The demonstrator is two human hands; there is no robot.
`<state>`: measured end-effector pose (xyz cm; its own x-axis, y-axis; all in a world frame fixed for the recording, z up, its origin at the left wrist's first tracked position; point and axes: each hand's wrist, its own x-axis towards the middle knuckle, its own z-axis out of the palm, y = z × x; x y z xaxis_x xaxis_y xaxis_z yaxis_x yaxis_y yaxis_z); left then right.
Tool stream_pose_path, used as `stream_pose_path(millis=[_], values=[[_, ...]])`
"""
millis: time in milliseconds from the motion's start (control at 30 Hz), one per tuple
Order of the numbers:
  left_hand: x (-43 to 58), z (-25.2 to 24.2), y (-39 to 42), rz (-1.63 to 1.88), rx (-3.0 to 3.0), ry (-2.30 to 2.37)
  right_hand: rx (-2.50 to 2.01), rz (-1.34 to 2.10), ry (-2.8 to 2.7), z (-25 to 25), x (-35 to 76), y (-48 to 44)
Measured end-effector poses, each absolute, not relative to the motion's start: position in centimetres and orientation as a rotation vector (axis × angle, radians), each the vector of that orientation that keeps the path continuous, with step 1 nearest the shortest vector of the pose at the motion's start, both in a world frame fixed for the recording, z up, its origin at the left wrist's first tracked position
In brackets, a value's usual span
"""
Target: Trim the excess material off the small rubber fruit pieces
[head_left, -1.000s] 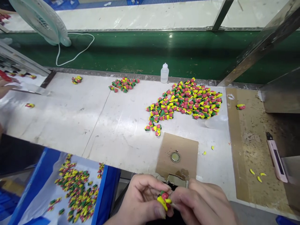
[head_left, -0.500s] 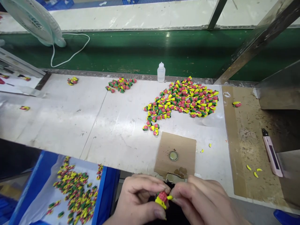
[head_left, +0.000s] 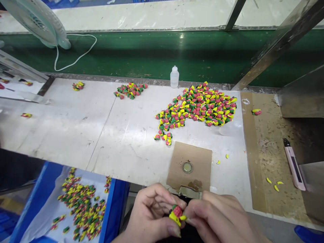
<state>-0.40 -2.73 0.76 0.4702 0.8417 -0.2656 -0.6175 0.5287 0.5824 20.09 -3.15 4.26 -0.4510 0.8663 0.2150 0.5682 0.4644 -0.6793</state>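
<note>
At the bottom centre my left hand pinches a small red, yellow and green fruit piece between thumb and fingers. My right hand is closed at its right side, the fingertips on a tiny yellow banana piece that touches the fruit piece. Beyond the hands, a round metal dish with a beaded rim rests on a cardboard square. A large heap of similar fruit pieces spreads over the white table.
A white squeeze bottle stands behind the heap. Smaller clusters lie to the left. A blue bin of fruit pieces is at lower left. On the right cardboard are a pink cutter and small bananas. A fan is at upper left.
The fruit piece has shifted slightly to the right and turned a little in my left hand, showing more green at its top. My left fingers have lifted slightly.
</note>
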Motion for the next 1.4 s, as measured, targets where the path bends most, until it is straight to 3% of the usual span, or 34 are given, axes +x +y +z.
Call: stream_pose_path(millis=[233, 700, 1033, 1167, 1267, 1400], values=[[-1.0, 0.4, -3.0, 0.89, 0.508, 0.609, -1.038, 0.593, -2.226, 4.2, 20.3, -2.3], [1.9, -0.5, -3.2, 1.133, 0.58, 0.532, -1.111, 0.698, -1.631, 1.9, 19.2, -3.7], [2.9, -1.0, -3.6, 1.138, 0.628, 0.45, -1.075, 0.369, -1.81, 0.5, 19.7, -4.8], [2.5, -0.7, -2.9, 1.163, 0.809, 0.455, -1.098, 0.586, -1.704, -0.3, 19.5, -5.5], [2.3, -0.6, -2.6, 1.222, 0.98, 0.567, -0.97, 0.959, -1.462, -0.6, 18.9, -5.7], [2.1, -0.2, -2.0, 1.14, 1.146, 0.61, -0.889, 1.445, -1.532, 0.3, 18.4, -5.0]])
